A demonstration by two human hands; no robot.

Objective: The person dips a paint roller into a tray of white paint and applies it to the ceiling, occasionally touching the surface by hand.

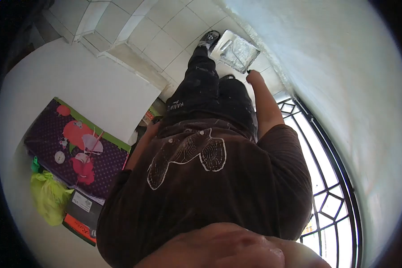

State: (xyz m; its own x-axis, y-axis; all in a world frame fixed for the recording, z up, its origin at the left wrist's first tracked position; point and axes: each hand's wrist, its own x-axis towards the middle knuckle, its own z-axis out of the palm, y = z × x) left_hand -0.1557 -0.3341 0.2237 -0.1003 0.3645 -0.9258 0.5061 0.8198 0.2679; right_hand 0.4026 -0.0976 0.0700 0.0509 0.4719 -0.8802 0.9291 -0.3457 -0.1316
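Note:
My right hand (255, 78) is closed around the dark handle of a paint roller (228, 45), to the right of my legs. The roller head lies in a white paint tray (246, 50) on the tiled floor, beside my shoe. Wet white paint coats the tray. On the other side, my left hand (152, 129) is low beside my hip, close to some small items under the edge of a white surface. Its fingers are mostly hidden, and whether it holds anything is unclear.
A purple patterned box (82, 149), a yellow-green plastic bag (50, 196) and a dark box with a red label (81, 212) are at the left. Tiled steps (107, 27) rise at the upper left. Along the right are a pale wall (344, 89) and a black metal grille (328, 152).

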